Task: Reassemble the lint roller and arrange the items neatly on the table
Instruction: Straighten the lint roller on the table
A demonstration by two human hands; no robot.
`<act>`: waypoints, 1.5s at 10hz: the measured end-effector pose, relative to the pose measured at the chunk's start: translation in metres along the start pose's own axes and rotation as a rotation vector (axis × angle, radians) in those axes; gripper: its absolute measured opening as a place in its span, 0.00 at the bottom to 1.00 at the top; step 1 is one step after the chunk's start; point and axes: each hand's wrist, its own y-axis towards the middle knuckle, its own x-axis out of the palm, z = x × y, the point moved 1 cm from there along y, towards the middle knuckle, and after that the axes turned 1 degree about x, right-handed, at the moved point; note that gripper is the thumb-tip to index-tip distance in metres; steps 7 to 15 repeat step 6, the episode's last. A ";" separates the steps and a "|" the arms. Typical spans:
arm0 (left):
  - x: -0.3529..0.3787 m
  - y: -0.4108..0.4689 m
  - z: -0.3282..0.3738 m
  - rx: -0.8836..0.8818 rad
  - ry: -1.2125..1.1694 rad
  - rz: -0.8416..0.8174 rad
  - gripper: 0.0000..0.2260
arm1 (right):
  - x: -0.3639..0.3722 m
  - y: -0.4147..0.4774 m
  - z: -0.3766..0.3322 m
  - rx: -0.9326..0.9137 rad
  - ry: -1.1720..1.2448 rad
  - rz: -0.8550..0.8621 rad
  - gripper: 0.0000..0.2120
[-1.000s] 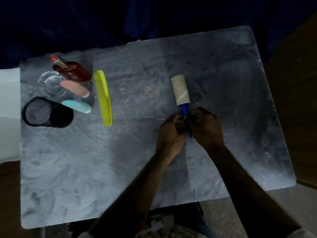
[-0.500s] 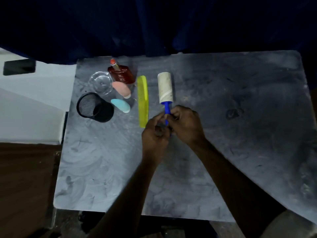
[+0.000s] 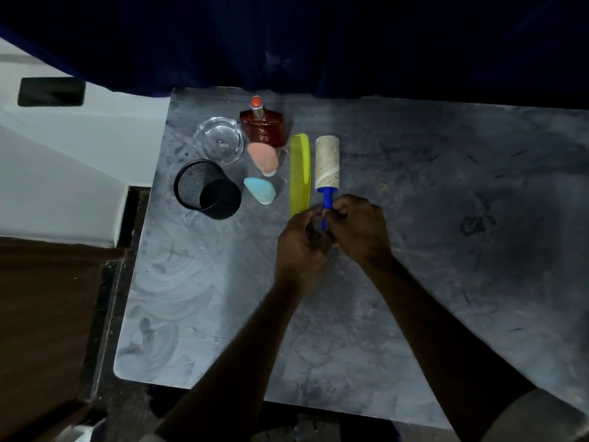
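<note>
The lint roller point(image 3: 327, 164) lies on the grey table point(image 3: 446, 218), its pale roll pointing away from me and its blue handle toward me. It rests just right of the yellow comb point(image 3: 300, 173), nearly parallel to it. My right hand point(image 3: 357, 229) and my left hand point(image 3: 301, 247) both close around the lower end of the blue handle, which they partly hide.
Left of the comb sit a peach sponge point(image 3: 264, 156), a light blue sponge point(image 3: 259, 190), a brown perfume bottle point(image 3: 263, 126), a clear glass dish point(image 3: 220, 143) and a black mesh cup point(image 3: 206, 189). A dark curtain hangs behind the table.
Both hands have carried the lint roller left across the table to a spot beside the comb. The roll now points straight away from me. The camera view has shifted too.
</note>
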 end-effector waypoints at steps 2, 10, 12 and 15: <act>-0.006 -0.001 0.000 0.023 0.069 -0.029 0.26 | 0.002 0.000 0.000 0.004 -0.022 0.030 0.11; -0.013 -0.015 0.003 0.149 0.150 0.097 0.25 | -0.005 -0.012 0.004 0.016 -0.019 0.100 0.14; -0.013 -0.015 0.003 0.149 0.150 0.097 0.25 | -0.005 -0.012 0.004 0.016 -0.019 0.100 0.14; -0.013 -0.015 0.003 0.149 0.150 0.097 0.25 | -0.005 -0.012 0.004 0.016 -0.019 0.100 0.14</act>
